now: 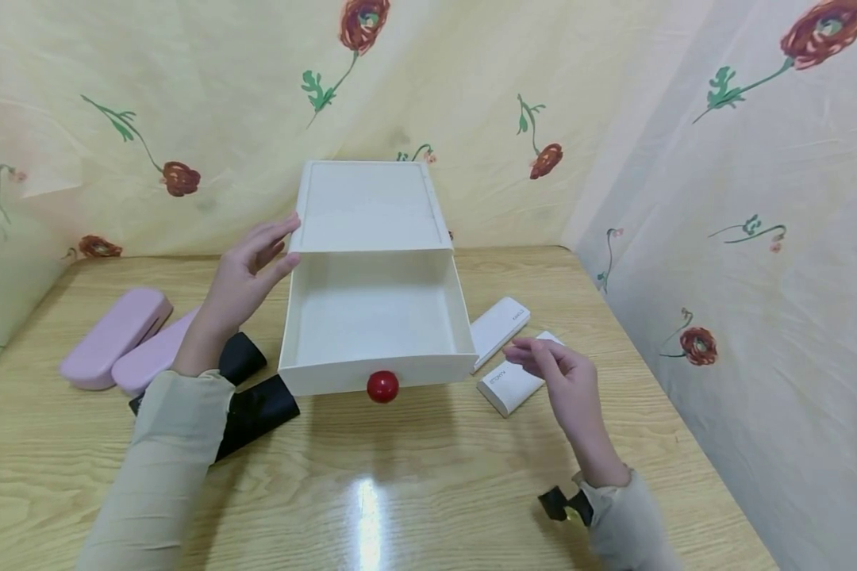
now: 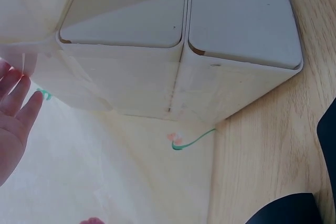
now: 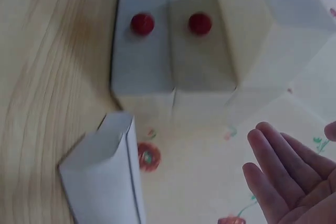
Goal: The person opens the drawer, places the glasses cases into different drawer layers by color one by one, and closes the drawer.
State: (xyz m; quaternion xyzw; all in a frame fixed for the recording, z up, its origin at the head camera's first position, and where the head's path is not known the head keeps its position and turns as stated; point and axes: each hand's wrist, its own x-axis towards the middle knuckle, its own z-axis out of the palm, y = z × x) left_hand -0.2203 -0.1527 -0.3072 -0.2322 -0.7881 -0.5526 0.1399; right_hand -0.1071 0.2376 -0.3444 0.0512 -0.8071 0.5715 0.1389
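A white drawer unit (image 1: 371, 206) stands at the middle of the table. Its top drawer (image 1: 374, 373) is pulled far out toward me, bare inside, with a round red knob (image 1: 382, 386) on its front. My left hand (image 1: 246, 270) rests its fingertips against the unit's upper left edge, thumb apart from the fingers. Beside the drawer's right side my right hand (image 1: 560, 381) hovers with nothing in it, fingers extended, over a white box (image 1: 510, 386) with lettering. Two lower drawers with red knobs (image 3: 142, 23) are closed in the right wrist view.
Another slim white box (image 1: 500, 323) lies beside the unit on the right. At the left lie two pink cases (image 1: 117, 337) and black cases (image 1: 264, 408), partly hidden by my left arm. Flowered cloth (image 1: 243, 103) hangs behind and to the right of the wooden table (image 1: 428, 492).
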